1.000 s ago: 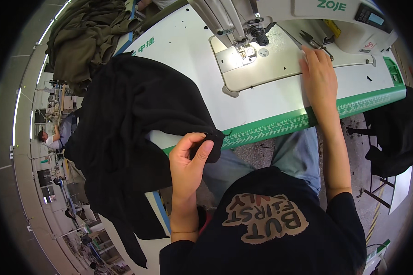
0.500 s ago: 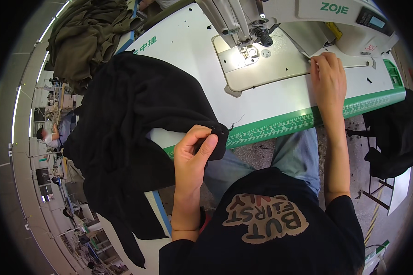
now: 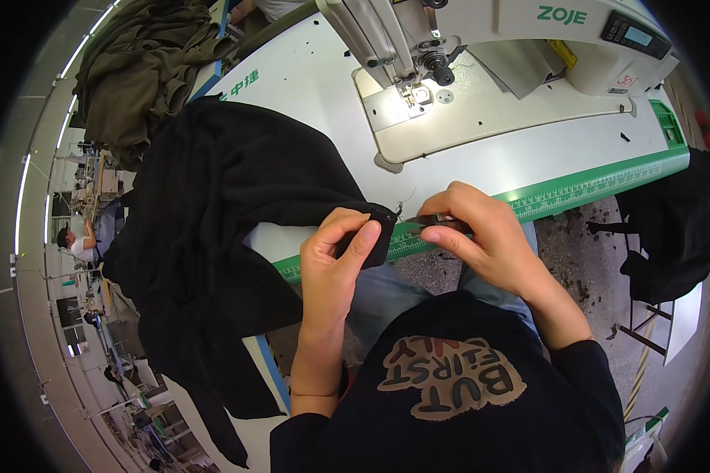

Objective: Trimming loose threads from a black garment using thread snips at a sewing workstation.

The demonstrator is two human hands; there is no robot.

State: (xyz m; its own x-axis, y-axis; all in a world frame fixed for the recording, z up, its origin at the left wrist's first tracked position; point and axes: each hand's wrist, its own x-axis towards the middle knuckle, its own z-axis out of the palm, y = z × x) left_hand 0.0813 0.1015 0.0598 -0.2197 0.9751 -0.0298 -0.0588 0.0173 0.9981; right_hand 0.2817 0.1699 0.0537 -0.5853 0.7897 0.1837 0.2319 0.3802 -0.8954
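Note:
A black garment [image 3: 237,173] lies bunched over the left of the sewing table and hangs down its front edge. My left hand [image 3: 331,256] pinches one end of it between thumb and fingers at the table's front edge. Fine loose threads [image 3: 406,199] stick out from that end. In my right hand [image 3: 485,240] is a pair of dark thread snips [image 3: 442,223], its tips pointing left toward the threads. Whether the blades touch a thread is too small to tell.
Behind my hands stands a white sewing machine [image 3: 481,22], its needle area lit. A green ruler strip [image 3: 560,197] edges the table. Brownish-green cloth [image 3: 146,71] is heaped at the far left. More black cloth [image 3: 670,229] sits on a stand at right. A person [image 3: 80,243] works in the distance.
My right hand has come from beside the machine bed to the garment's end, and the thread snips now show in it. The left hand keeps its pinch on the cloth.

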